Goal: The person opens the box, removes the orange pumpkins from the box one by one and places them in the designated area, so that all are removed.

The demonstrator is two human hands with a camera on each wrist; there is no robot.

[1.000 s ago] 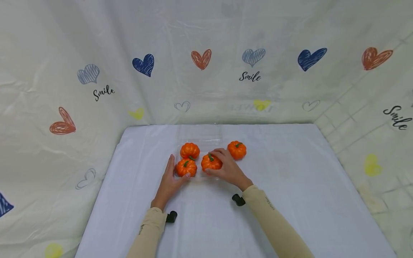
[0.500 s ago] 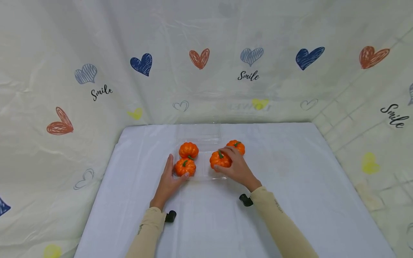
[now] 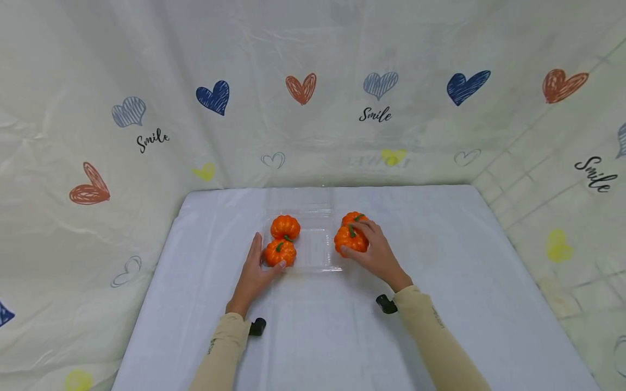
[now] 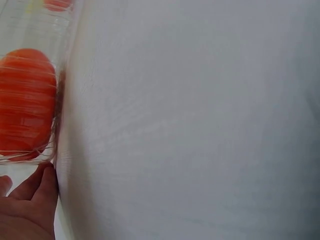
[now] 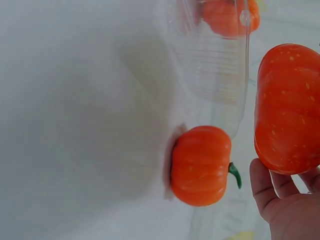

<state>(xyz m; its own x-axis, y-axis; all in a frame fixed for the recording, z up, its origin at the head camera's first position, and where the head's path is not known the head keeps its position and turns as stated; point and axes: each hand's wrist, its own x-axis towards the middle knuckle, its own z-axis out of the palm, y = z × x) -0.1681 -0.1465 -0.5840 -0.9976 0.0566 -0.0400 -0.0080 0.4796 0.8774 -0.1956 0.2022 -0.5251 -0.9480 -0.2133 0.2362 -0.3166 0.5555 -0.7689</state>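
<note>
My right hand grips an orange toy pumpkin with a green stem, thumb at its near side and fingers over the back. In the right wrist view this pumpkin is clear of the box. Another pumpkin lies on the table beside the box, partly covered by the held one in the head view. Two pumpkins, one behind and one in front, sit in the left half of a clear plastic box. My left hand rests straight fingers along the box's left side, thumb at its front.
The box's clear lid stands open toward the back of the table. A white cloth covers the table. Behind it hangs a pale curtain printed with hearts. Black wrist cameras sit below both hands, the right one over the cloth.
My right hand has carried its pumpkin rightward, from over the box's right half to beyond its right edge, in front of the loose pumpkin. My left hand has stayed at the box.
</note>
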